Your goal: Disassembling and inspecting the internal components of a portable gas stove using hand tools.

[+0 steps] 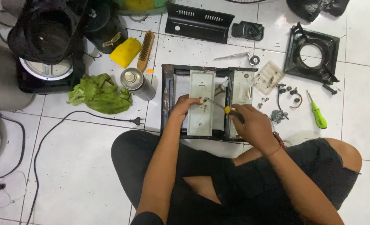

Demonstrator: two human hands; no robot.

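Person sits cross-legged on white tile floor (89, 166), both forearms reaching up-frame from bottom centre. Left hand (185, 107) lies palm-down on the left pale metal plate (201, 104) of a black stove frame (166, 100) at centre frame, fingers bent & together, pressing on the plate. Right hand (251, 125) is fisted round a yellow-handled screwdriver (220, 106), wrist cocked, shaft angled up-left w/ tip at the left plate near the left fingertips. A red bracelet sits at the right wrist. Second pale plate (241, 89) sits just right of the first, inside the frame.

Around: spray can (137, 83) & green rag (99, 93) left of frame; wire brush (145, 51) & yellow sponge (126, 52) upper left; green screwdriver (317, 113) right; black burner plate (314, 54) upper right; small screws (263, 102) scattered btw frame & green driver.
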